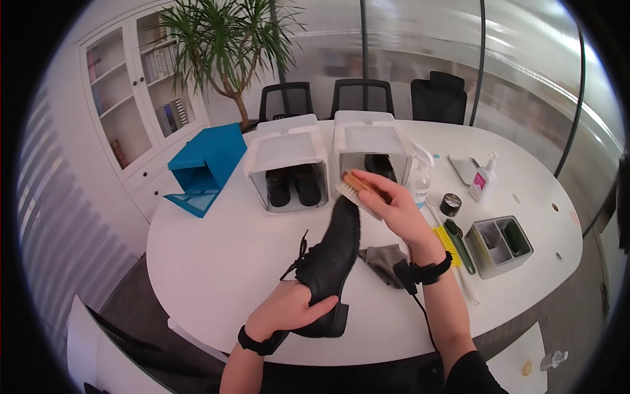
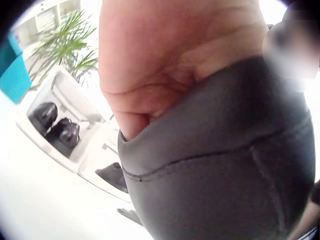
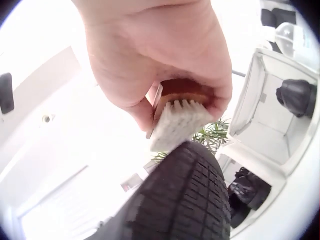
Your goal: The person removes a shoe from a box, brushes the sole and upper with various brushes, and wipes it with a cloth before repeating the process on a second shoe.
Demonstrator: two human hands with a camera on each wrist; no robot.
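Black lace-up shoe, grooved sole

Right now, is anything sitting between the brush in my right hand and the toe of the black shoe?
Nothing visible: your right hand holds the brush with its bristles right by the toe of the black shoe.

Mesh chairs, a white table and bookcase suggest an office.
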